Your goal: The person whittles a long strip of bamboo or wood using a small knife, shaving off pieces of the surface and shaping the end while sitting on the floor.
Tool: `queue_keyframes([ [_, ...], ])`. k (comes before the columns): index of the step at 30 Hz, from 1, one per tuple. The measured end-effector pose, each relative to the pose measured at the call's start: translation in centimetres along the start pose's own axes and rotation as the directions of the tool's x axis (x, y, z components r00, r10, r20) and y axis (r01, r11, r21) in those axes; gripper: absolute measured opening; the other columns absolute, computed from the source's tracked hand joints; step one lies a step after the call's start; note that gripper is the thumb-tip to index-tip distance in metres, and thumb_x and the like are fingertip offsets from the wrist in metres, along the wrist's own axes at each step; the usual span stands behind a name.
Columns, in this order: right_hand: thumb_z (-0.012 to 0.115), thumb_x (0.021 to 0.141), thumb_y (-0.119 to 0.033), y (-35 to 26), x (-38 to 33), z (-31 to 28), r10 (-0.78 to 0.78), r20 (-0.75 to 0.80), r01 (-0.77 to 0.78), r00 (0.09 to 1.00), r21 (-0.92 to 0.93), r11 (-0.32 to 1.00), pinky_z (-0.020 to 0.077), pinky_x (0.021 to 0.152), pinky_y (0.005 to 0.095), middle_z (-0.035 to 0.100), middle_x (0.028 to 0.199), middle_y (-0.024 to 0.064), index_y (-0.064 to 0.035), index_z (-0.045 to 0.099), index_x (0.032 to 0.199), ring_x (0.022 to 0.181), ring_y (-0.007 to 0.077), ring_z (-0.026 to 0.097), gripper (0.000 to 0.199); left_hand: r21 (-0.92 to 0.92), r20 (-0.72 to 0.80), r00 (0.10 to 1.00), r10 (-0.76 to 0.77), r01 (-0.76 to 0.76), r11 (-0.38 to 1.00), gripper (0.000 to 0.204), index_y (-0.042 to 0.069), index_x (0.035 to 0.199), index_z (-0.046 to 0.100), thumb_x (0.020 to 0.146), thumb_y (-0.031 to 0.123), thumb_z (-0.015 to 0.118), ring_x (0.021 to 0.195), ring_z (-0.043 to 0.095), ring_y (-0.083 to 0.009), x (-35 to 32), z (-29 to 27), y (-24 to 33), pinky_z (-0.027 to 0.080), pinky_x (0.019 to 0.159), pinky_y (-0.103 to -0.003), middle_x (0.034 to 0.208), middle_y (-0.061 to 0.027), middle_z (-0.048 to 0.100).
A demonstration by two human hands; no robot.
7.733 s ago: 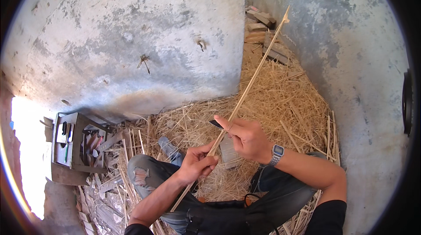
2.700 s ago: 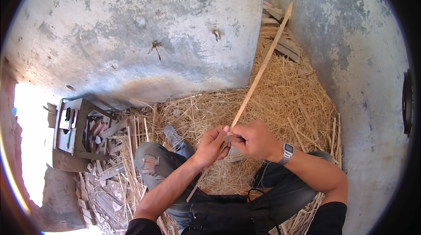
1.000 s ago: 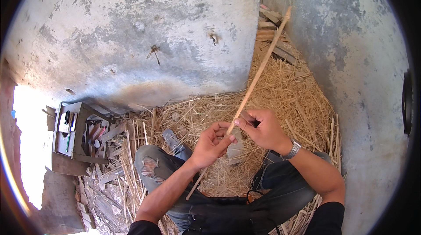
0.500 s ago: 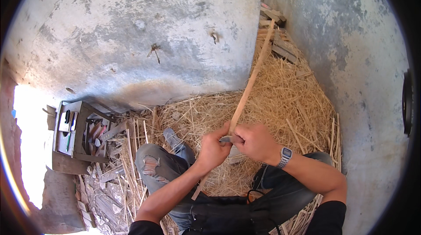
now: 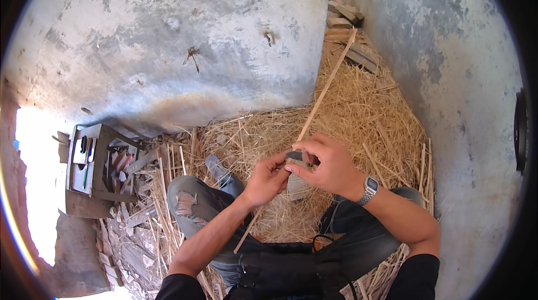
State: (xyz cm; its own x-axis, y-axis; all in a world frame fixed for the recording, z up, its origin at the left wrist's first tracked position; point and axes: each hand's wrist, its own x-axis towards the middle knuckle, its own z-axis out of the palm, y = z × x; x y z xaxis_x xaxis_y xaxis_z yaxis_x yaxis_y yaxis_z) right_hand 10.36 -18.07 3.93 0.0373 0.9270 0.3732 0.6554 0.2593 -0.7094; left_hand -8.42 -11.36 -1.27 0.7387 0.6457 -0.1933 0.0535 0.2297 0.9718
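Note:
A long, thin, pale wooden strip [image 5: 328,88] runs slantwise from near my lap up toward the far corner. My left hand [image 5: 267,179] is closed around it near its lower part, fingers pinched together. Beside it, almost touching, my right hand [image 5: 332,170] grips a small knife [image 5: 293,155], its dark blade pointing left across the strip. The knife's handle is mostly hidden in my right fingers. Below my left hand the strip's lower end shows above my thigh.
Straw-like shavings [image 5: 367,115] cover the floor before me. A small wooden stool [image 5: 103,191] with pens on it stands at left, near wood scraps [image 5: 137,255]. Wood blocks [image 5: 361,56] lie in the far corner between worn walls [image 5: 235,36]. A stone-like block [image 5: 297,189] sits below my hands.
The strip has turned onto its narrow edge and looks thinner. My right hand has lifted slightly with the knife, its fingers less tightly curled, and more of the blade shows.

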Motion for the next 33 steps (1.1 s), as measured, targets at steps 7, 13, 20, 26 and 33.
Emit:
queue_keyframes([
  [7, 0.08, 0.085, -0.015, 2.5, 0.4, -0.4, 0.104, 0.127, -0.116, 0.986, 0.09, 0.989, 0.0435, 0.054, 0.0292, 0.06, 0.069, 0.0049, -0.003, 0.074, 0.091, 0.058, 0.0128, 0.056, 0.015, -0.018, 0.049, 0.999, -0.025, 0.026, 0.999, 0.042, 0.001, 0.147, 0.049, 0.107, 0.014, 0.052, 0.054, 0.047, -0.0015, -0.3, 0.2, 0.5, 0.042, 0.05, -0.02, 0.091, -0.0026, 0.069],
  [13, 0.076, 0.09, -0.019, 3.0, 1.3, -0.2, 0.407, 0.281, -0.493, 0.869, 0.429, 0.757, 0.0368, 0.046, 0.0271, 0.058, 0.061, -0.0012, -0.0013, 0.074, 0.09, 0.049, 0.0075, 0.051, 0.018, -0.066, 0.093, 0.994, 0.055, -0.048, 0.997, 0.044, 0.001, 0.151, 0.042, 0.109, 0.014, 0.045, 0.051, 0.044, -0.0024, -0.5, -0.2, 1.1, 0.039, 0.048, -0.019, 0.099, -0.0075, 0.069],
  [20, 0.074, 0.093, -0.018, 1.7, 1.3, -0.2, 0.476, 0.452, -0.65, 0.755, 0.612, 0.45, 0.0329, 0.042, 0.0198, 0.066, 0.067, -0.0004, -0.0024, 0.074, 0.093, 0.046, 0.0024, 0.047, 0.015, -0.04, 0.047, 0.992, 0.113, -0.111, 0.993, 0.046, 0.002, 0.153, 0.041, 0.109, 0.014, 0.047, 0.054, 0.045, -0.0012, -1.0, -0.3, 1.2, 0.041, 0.05, -0.019, 0.098, -0.0041, 0.068],
  [26, 0.074, 0.093, -0.016, 0.3, 0.7, 1.2, 0.502, 0.41, -0.614, 0.762, 0.704, 0.357, 0.0318, 0.042, 0.0186, 0.07, 0.073, 0.0019, -0.002, 0.074, 0.094, 0.048, 0.0018, 0.046, 0.014, 0.031, -0.018, 0.99, 0.138, -0.137, 0.99, 0.046, 0.001, 0.152, 0.04, 0.108, 0.01, 0.047, 0.054, 0.045, -0.0006, -0.6, 0.0, 1.0, 0.04, 0.05, -0.017, 0.1, -0.0072, 0.069],
  [33, 0.072, 0.094, -0.015, 1.2, 0.3, 2.2, 0.523, 0.38, -0.591, 0.763, 0.738, 0.326, 0.0297, 0.041, 0.0196, 0.071, 0.076, 0.0031, -0.0011, 0.073, 0.093, 0.049, 0.0015, 0.044, 0.014, 0.055, -0.037, 0.989, 0.146, -0.144, 0.988, 0.044, 0.0, 0.151, 0.042, 0.108, 0.011, 0.047, 0.055, 0.046, -0.0003, -0.7, 0.2, 1.0, 0.04, 0.05, -0.018, 0.1, -0.0066, 0.07],
])
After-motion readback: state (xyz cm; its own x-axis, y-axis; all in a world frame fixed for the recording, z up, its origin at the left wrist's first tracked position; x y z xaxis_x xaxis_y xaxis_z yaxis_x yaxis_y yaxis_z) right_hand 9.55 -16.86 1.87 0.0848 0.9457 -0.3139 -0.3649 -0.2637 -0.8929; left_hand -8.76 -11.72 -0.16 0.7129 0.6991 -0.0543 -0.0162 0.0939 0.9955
